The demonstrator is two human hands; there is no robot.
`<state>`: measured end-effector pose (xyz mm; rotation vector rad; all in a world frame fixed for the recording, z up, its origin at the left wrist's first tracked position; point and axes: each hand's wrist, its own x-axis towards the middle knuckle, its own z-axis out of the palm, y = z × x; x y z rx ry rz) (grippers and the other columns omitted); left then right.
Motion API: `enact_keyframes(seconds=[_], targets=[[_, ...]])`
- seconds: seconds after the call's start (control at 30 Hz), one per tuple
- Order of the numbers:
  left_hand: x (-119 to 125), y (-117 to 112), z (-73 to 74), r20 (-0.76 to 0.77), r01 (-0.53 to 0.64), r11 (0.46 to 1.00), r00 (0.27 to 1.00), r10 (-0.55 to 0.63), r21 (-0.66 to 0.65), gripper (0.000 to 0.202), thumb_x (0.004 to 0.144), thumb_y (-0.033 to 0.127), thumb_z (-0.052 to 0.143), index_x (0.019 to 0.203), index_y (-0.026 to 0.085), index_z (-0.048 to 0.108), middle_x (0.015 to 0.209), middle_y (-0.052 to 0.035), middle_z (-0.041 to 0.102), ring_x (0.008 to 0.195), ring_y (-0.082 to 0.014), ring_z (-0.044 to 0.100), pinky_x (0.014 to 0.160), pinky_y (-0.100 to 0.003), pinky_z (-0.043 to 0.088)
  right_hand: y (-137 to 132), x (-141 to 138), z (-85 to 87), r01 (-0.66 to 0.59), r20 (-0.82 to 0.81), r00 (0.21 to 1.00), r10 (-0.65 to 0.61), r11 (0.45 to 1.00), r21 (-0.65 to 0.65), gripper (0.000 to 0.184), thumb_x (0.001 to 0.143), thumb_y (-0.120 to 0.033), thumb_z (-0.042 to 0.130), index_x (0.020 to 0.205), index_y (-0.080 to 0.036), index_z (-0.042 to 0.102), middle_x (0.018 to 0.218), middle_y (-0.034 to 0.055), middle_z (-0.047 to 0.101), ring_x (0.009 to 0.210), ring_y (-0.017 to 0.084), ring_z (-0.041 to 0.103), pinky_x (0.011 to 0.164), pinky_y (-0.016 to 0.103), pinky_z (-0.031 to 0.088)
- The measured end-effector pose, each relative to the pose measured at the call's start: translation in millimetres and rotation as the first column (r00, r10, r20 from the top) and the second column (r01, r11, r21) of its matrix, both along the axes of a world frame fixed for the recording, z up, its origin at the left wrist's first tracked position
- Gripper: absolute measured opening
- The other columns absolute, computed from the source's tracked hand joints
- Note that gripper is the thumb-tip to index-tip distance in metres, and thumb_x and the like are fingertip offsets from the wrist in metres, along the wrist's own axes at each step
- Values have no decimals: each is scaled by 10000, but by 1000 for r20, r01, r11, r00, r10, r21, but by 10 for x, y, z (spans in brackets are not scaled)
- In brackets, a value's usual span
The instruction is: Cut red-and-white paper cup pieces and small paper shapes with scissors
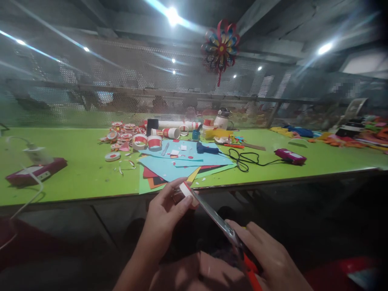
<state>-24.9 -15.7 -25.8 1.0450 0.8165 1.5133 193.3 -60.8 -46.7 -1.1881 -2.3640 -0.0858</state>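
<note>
My left hand (166, 204) pinches a small white paper cup piece with a red edge (188, 193), held just in front of the table's front edge. My right hand (263, 246) is closed round the red handles of a pair of scissors (222, 225). The blades point up and left, their tips at the paper piece's right side. Whether the blades are apart cannot be made out. Beyond my hands, light blue paper sheets (184, 162) lie over red, black, orange and green ones. Red-and-white paper cups (154, 142) stand behind the sheets.
A blue glue gun (207, 148) rests on the sheets, its black cord looping right to a purple power strip (290, 157). Another power strip (36, 171) lies left. Cut cup pieces (125, 131) are heaped behind, near a flask (222, 119). A pinwheel flower (222, 48) hangs above.
</note>
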Motion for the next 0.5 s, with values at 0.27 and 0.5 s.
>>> enact_keyframes(seconds=[0.27, 0.5], targets=[[-43, 38, -51, 28, 76, 997, 997, -76, 12, 419, 701, 247, 718, 1105, 210, 615, 1041, -93, 677, 914, -232, 631, 795, -326, 505, 83, 18, 64, -34, 44, 998, 33, 999, 36, 560, 670, -89, 471, 1228, -87, 509, 810, 103, 612, 723, 256, 621, 602, 355, 538], [-34, 25, -50, 34, 43, 999, 998, -44, 22, 405, 703, 225, 716, 1096, 213, 618, 1104, -94, 658, 907, -225, 642, 813, -328, 506, 58, 13, 73, -27, 24, 999, 28, 999, -22, 560, 690, -89, 482, 1250, -87, 499, 821, 95, 582, 726, 247, 599, 612, 381, 534]])
